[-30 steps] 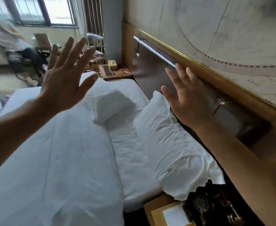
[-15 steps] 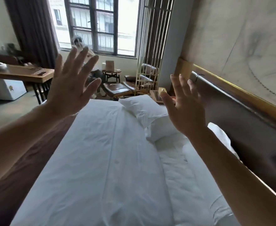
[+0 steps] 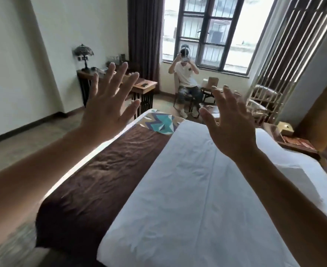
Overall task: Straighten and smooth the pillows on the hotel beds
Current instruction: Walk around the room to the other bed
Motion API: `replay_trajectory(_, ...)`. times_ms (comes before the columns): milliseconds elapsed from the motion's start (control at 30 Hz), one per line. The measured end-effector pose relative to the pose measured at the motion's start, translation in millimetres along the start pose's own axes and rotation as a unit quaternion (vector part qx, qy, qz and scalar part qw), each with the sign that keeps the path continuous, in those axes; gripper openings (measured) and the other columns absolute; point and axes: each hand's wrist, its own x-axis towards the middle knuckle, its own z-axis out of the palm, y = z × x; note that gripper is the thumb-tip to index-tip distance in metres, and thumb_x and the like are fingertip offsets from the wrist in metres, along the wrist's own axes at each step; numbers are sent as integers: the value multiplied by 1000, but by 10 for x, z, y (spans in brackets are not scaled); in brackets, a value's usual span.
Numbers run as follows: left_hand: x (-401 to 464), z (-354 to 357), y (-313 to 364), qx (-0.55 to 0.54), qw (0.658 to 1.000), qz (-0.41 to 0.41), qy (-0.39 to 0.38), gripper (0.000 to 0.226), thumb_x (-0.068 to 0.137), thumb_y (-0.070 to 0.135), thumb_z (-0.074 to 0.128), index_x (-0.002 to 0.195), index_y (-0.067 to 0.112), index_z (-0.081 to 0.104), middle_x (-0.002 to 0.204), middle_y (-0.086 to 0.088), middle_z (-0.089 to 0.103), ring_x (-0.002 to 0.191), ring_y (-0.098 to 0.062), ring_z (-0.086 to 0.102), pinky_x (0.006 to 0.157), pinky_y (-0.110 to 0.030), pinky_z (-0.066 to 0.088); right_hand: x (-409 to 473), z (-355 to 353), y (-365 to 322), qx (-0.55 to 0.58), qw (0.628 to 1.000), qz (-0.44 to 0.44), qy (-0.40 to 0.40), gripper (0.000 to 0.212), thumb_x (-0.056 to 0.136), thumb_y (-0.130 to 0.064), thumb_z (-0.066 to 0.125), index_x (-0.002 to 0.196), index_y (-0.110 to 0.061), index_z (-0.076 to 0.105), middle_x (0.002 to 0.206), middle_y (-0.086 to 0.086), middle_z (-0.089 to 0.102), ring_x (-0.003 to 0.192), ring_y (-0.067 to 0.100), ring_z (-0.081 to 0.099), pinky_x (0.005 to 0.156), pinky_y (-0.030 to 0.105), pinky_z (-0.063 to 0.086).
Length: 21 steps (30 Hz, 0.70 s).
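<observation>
Hotel bed [image 3: 187,189] now fills the view as it swings away from the headboard; left hand [image 3: 108,110] and right hand [image 3: 230,130] hover spread, empty; pillow [image 3: 301,182] sits untouched at the bed's right edge.

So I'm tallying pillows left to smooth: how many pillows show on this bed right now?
1. A white pillow lies at the bed's right edge, beyond the right forearm, partly cut off by the arm. Others may be hidden out of frame to the right. Neither of the hands touches it.
</observation>
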Motion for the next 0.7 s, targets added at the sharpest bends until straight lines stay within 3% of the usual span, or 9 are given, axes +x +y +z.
replay_trajectory(300, -249, -241, -1406, 117, 989, -92, -15, 63, 108, 50, 33, 164, 23, 26, 174, -8, 15, 161, -33, 11, 127, -64, 10, 1091, 1193, -1136, 94, 990, -109, -4, 74, 98, -71, 23, 160, -31, 24, 169, 7, 22, 155, 36, 20, 117, 58, 26)
replay_trajectory(700, -735, -965, -3069, 245, 948, -202, 18, 59, 107, 42, 40, 161, 19, 32, 173, -10, 19, 161, -36, 12, 125, -64, 10, 1942, 2280, -3032, 227, 941, -245, -47, 72, 98, -71, 27, 160, -35, 22, 170, 2, 19, 157, 30, 15, 121, 54, 24)
